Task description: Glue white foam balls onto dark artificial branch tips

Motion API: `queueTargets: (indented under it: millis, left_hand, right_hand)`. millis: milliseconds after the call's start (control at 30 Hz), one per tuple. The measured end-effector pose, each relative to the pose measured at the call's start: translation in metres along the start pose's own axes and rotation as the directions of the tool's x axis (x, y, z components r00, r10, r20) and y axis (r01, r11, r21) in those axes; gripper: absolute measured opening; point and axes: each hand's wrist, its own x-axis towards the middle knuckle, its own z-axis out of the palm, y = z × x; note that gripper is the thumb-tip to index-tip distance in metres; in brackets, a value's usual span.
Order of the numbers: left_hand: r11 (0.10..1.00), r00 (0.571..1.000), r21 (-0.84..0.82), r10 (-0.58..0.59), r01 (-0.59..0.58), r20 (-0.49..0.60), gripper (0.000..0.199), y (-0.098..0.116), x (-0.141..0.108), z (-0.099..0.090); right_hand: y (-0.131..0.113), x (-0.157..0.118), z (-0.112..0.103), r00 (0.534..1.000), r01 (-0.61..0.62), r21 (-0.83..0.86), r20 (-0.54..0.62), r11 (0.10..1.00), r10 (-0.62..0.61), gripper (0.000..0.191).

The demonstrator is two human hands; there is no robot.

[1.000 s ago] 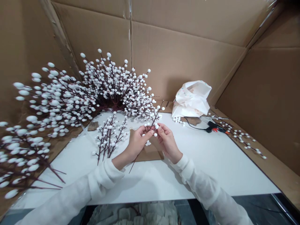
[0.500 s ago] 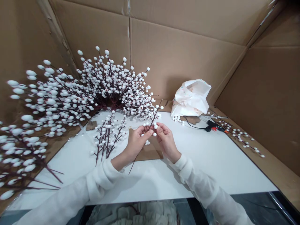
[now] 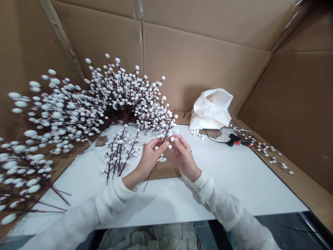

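Between my fingers is a dark brown artificial branch with white berries, slanting up and to the right. My left hand is closed around its stem, and the thin lower end pokes out below. On the right side of the branch, the fingertips of my right hand pinch at a white berry. Whether that berry sits on a twig is hidden by the fingers. Beneath both hands lies a piece of brown cardboard. Several berry branches rest just left of my left hand.
A dense mass of white-berried branches fills the back left. At the back right stands a white plastic bag, with loose white berries before it. A black tool with a cord lies near more berry twigs. Cardboard walls enclose the white board.
The held branch has shifted slightly left, its tip now more upright. My right fingers have moved a little around the berry. My left hand keeps its hold.
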Motion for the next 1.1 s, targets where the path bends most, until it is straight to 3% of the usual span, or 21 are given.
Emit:
queueTargets:
  millis: [500,1100]
  left_hand:
    - [0.994,0.998,0.103,0.028,-0.033,0.050,0.033,0.002,0.000,-0.005]
    - [0.977,0.991,0.172,0.124,-0.130,0.044,0.027,-0.006,0.000,-0.005]
  right_hand:
    - [0.000,0.005,-0.010,0.997,0.072,-0.227,0.018,0.971,-0.070,0.025]
    - [0.002,0.003,-0.014,0.999,0.015,-0.229,0.036,0.973,-0.007,0.028]
